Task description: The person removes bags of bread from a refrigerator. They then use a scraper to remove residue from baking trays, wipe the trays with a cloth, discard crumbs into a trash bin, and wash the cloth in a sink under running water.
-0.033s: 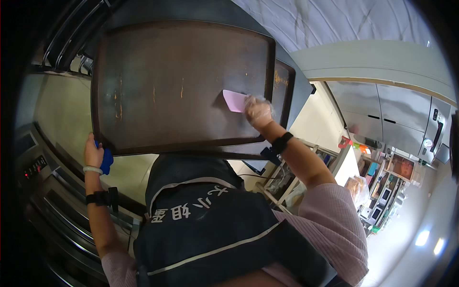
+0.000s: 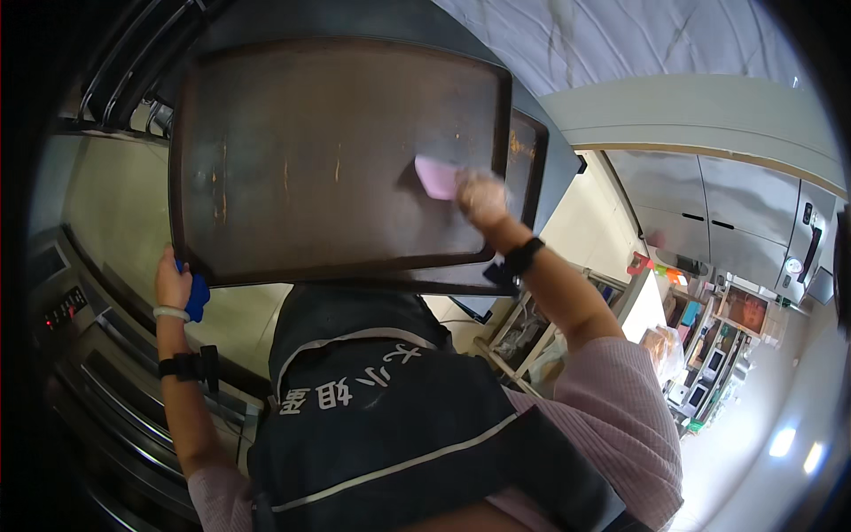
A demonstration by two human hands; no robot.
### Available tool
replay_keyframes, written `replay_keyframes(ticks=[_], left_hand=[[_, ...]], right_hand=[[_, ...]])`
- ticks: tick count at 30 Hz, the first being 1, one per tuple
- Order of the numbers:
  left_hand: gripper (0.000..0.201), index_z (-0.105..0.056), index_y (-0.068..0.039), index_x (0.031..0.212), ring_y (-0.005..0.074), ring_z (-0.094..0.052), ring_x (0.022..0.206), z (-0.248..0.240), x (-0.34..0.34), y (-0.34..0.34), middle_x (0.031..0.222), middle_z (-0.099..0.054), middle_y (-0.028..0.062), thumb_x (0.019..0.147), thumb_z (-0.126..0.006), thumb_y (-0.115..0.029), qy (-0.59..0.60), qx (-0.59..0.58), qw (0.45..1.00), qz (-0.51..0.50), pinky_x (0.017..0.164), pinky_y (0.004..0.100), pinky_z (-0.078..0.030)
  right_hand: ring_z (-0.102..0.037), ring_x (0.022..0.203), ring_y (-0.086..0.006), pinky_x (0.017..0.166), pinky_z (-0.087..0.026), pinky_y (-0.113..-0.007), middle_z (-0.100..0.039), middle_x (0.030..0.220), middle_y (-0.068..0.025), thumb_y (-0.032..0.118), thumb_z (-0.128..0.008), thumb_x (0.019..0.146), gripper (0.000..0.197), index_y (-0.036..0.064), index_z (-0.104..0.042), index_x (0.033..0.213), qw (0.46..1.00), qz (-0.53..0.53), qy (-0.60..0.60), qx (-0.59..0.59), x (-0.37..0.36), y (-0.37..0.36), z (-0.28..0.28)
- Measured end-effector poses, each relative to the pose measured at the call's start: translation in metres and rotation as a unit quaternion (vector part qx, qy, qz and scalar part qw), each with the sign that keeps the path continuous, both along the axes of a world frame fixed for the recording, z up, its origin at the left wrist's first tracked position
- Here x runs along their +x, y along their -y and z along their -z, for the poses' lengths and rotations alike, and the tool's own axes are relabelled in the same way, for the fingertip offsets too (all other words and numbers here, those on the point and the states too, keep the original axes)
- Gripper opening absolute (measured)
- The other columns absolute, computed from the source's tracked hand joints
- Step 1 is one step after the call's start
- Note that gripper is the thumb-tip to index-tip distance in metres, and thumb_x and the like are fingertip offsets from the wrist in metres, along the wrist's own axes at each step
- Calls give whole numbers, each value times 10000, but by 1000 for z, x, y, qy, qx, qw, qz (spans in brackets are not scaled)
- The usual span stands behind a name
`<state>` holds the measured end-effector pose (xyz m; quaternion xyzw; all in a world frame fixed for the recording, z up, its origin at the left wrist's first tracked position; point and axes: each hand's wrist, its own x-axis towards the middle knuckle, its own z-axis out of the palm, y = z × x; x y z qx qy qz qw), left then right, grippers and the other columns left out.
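A large dark baking tray (image 2: 266,133) with a raised rim lies before me, with orange-brown streaks of residue on its surface. Under its right side shows a second dark tray (image 2: 528,151), also marked with residue. My left hand (image 2: 171,282) is closed around the near left corner, a blue cloth (image 2: 199,297) between it and the rim. In a clear plastic glove, my right hand (image 2: 483,197) grips a pink scraper (image 2: 434,176) over the tray's right half. Whether the blade touches the metal I cannot tell; the hand is slightly blurred.
Dark oven-like equipment with a lit panel (image 2: 64,310) stands at left, near my left arm. Metal rails (image 2: 133,62) are at the far left. White cabinets (image 2: 745,199) and shelves of goods (image 2: 718,363) are at right. A white wrinkled sheet (image 2: 620,40) hangs at far right.
My right hand and the pink scraper have shifted slightly away from me and to the right. The left hand and the trays stay in place.
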<state>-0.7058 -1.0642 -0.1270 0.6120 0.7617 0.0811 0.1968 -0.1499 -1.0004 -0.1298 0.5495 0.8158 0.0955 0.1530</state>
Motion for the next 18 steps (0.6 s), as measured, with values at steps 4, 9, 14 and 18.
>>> replay_keyframes(ticks=[4,9,14,18], left_hand=[[288,-481,-21,1000,413,-541,851,-26,18,-13,875,-579,227,722,-528,34,-1,-60,998,-11,705,430,-436],[274,-480,-29,982,413,-541,841,-13,7,-6,865,-577,225,718,-523,31,33,-36,998,-29,696,440,-436],[277,-479,-42,980,405,-549,826,-16,10,-7,860,-580,212,711,-542,-17,1,-33,999,-2,699,451,-441],[346,-469,-51,1058,383,-556,852,-30,15,-10,903,-581,195,720,-543,-48,-4,-65,997,-36,727,435,-447]], right_hand=[[-592,657,-252,412,-468,-387,-592,743,-104,149,-529,711,107,87,-616,713,998,27,25,41,14,-65,-9],[-624,739,-289,531,-515,-451,-614,859,-168,107,-463,792,288,-36,-514,1037,989,-107,64,-83,-61,8,-26],[-622,659,-267,495,-495,-442,-600,747,-128,124,-536,719,124,42,-615,769,997,41,-31,-49,-78,-54,-17],[-612,743,-334,483,-496,-470,-602,806,-145,156,-533,735,189,37,-636,839,997,-10,0,-73,-93,-9,-6]])
